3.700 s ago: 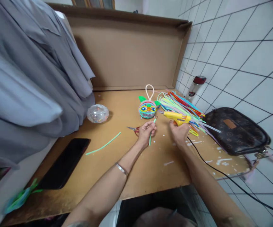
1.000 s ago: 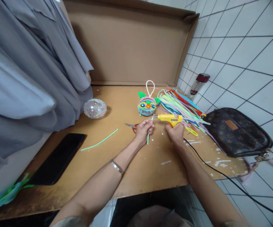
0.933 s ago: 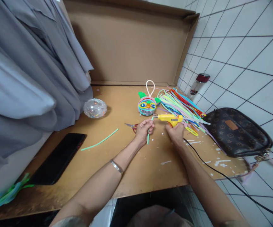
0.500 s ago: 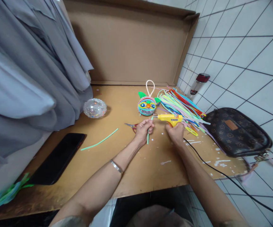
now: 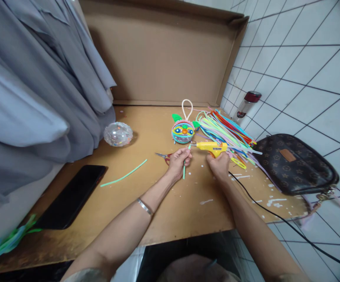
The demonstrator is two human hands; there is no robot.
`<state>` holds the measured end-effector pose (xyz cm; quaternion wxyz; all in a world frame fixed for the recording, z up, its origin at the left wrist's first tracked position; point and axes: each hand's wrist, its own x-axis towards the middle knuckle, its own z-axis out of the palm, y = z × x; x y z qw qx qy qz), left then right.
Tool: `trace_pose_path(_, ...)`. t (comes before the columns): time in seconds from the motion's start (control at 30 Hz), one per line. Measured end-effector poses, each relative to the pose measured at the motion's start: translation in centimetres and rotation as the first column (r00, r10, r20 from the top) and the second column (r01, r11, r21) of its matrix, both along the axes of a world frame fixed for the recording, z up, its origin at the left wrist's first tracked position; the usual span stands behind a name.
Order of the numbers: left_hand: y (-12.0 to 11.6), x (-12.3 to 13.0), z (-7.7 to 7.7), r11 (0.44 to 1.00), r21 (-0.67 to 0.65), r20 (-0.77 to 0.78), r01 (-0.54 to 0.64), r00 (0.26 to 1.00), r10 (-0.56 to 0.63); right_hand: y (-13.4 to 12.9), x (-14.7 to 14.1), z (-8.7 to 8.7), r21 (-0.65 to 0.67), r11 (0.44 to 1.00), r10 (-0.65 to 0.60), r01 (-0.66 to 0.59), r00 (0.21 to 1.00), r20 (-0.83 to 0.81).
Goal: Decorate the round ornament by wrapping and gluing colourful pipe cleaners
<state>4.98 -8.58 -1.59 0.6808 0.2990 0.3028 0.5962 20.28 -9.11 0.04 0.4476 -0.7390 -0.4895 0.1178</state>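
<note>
My left hand (image 5: 179, 162) pinches a light green pipe cleaner (image 5: 184, 172), whose upper end pokes out above the fingers. Wrapped round the handle of a yellow glue gun (image 5: 212, 147) is my right hand (image 5: 219, 164). The gun's nozzle points left and meets or nearly meets the green tip. Scissors with red handles (image 5: 161, 156) lie partly under my left hand. Just beyond stands a decorated ball (image 5: 183, 132) with eyes, green ears and a white loop. Another light green strip (image 5: 124, 173) lies to the left.
A clear ball (image 5: 118, 134) and a black phone (image 5: 72, 196) are at the left. Colourful pipe cleaners (image 5: 225, 129), a brown bag (image 5: 297, 164) and a bottle (image 5: 246, 105) stand right. A black cord (image 5: 266, 211) trails right; cardboard (image 5: 164, 55) rises behind.
</note>
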Motion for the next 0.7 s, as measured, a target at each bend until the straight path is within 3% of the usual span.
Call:
trace_pose_path(0.33, -0.01, 0.02, 0.03, 1.0, 0.0, 0.003, -0.006, 1.0, 0.006, -0.34, -0.26, 0.79, -0.054, 0.998, -0.028, 0.028, 1.0, -0.003)
trace_pose_path(0.7, 0.1, 0.07, -0.16, 1.0, -0.001, 0.001, -0.006, 1.0, 0.006, -0.16, -0.14, 0.31, -0.023, 0.999, -0.022, 0.022, 1.0, 0.018)
